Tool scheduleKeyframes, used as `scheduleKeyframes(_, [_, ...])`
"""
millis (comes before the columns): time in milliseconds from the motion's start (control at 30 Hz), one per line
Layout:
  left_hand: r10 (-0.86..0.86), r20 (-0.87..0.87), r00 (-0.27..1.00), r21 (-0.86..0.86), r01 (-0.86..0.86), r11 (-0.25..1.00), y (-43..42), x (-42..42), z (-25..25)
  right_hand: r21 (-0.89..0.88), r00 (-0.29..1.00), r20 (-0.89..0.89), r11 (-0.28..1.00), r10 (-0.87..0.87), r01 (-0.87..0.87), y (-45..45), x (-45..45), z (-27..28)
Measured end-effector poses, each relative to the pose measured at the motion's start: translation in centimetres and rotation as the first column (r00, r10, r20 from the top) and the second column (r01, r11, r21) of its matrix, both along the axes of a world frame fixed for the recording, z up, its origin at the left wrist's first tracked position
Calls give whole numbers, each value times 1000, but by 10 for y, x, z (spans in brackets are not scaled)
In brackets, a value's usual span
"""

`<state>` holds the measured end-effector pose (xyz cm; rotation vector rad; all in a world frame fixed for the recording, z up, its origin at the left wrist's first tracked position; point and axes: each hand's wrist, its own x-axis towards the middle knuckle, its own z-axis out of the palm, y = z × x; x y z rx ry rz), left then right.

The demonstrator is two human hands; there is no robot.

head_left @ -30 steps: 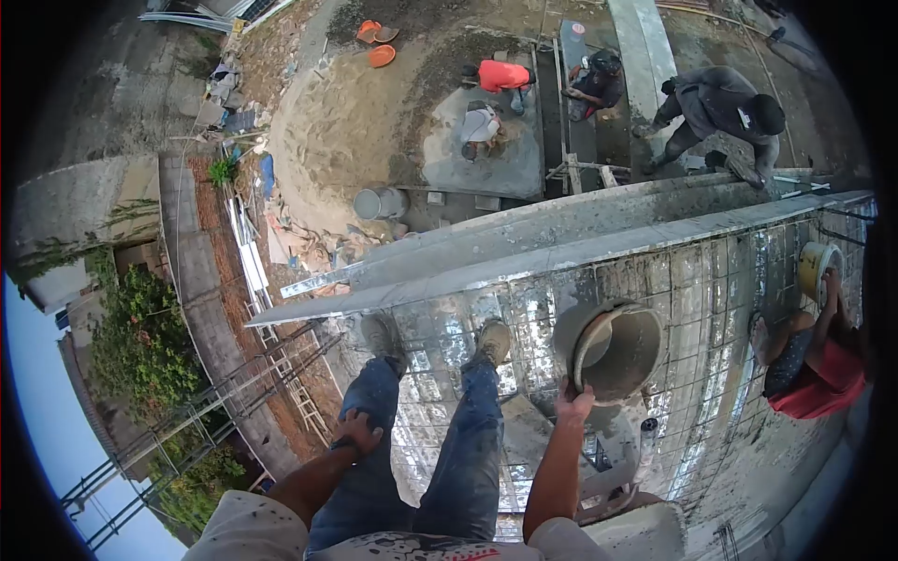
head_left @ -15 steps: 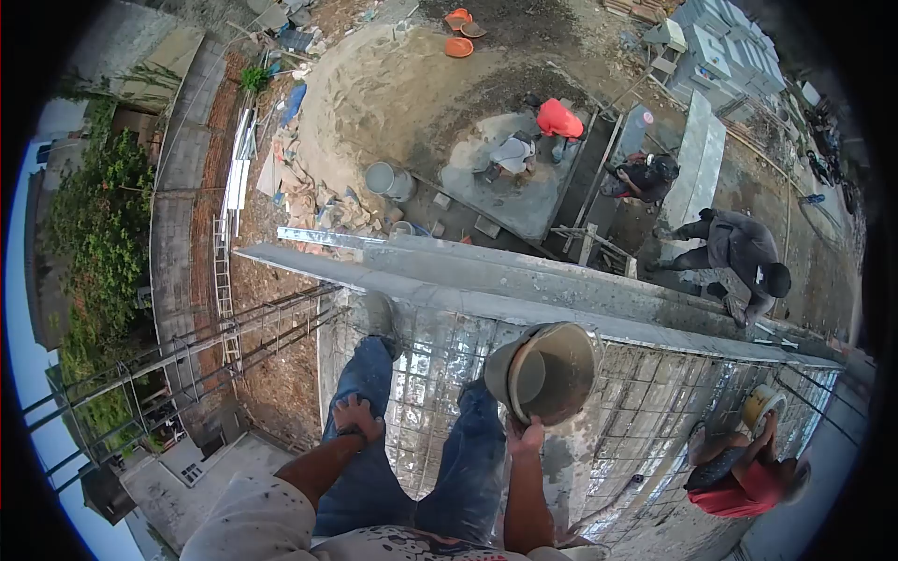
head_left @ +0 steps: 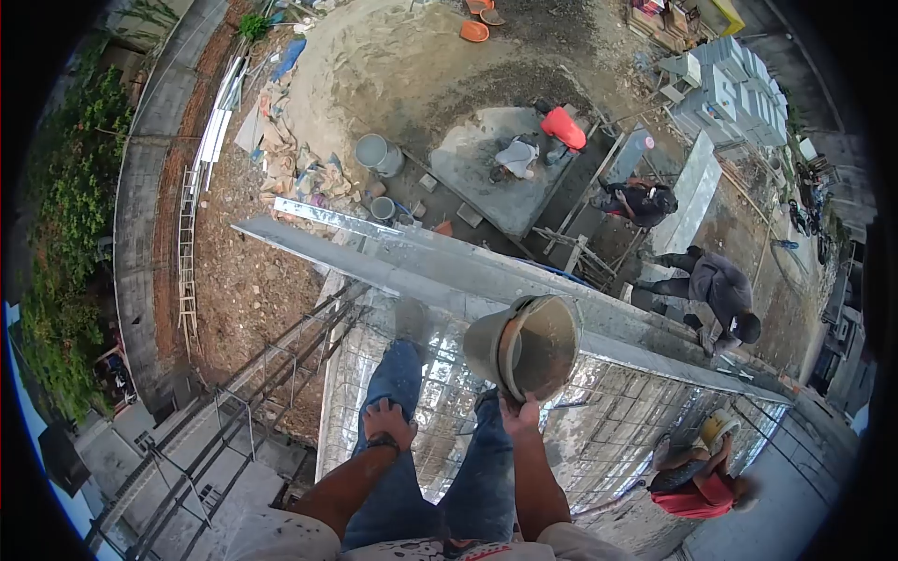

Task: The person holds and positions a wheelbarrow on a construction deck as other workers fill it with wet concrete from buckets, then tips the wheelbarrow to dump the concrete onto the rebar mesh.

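Observation:
A grey, dirt-stained bucket (head_left: 488, 348), apparently with another nested in it, tilts with its mouth towards the right, above my right foot. My right hand (head_left: 520, 416) is closed on its lower rim. My left hand (head_left: 388, 423) rests on my left knee with its fingers spread and holds nothing. Beneath my legs is a steel bar grid (head_left: 440, 393) over a shiny surface. A concrete ledge (head_left: 440, 290) runs across in front of my feet.
Below the ledge, two people (head_left: 519, 157) (head_left: 564, 129) bend at a grey slab; others crouch (head_left: 645, 201) and lean (head_left: 720, 290) farther right. On my level, a person in red (head_left: 697, 491) holds a yellowish bucket (head_left: 718, 430). Bars (head_left: 243, 402) stick out at left. A ladder (head_left: 188, 271) lies below.
My right hand has brought the bucket leftward and up beside the ledge, over my right foot. My left hand stays on my knee. The view has turned, and the person in red appears lower.

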<state>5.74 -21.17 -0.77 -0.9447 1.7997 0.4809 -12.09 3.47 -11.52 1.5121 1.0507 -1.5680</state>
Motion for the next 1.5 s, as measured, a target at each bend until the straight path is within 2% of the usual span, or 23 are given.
scheduleKeyframes(200, [17, -8, 1000, 37, -17, 999, -24, 1, 0, 42, 995, 96, 998, 32, -36, -32, 38, -16])
scheduleKeyframes(600, [52, 1, 999, 45, -52, 998, -34, 5, -6, 118, 979, 192, 988, 75, -98, -25, 93, -35])
scheduleKeyframes(933, [52, 46, 998, 69, -55, 996, -32, -4, -6, 95, 966, 224, 984, 128, -153, -18, 94, -34])
scheduleKeyframes(1133, [40, 0, 999, 40, -40, 998, -27, 1, -12, 81, 957, 208, 971, 203, -223, -29, 93, -41])
scheduleKeyframes(1233, [56, 11, 998, 52, -56, 997, -29, 1, -12, 11, 944, 231, 970, 235, -244, -29, 95, -49])
scheduleKeyframes(1333, [71, 16, 997, 58, -72, 996, -31, -2, -12, 76, 940, 246, 962, 237, -262, -42, 91, -38])
scheduleKeyframes(1500, [69, 16, 997, 74, -70, 995, -36, -3, -14, 85, 924, 265, 948, 276, -307, -53, 87, -34])
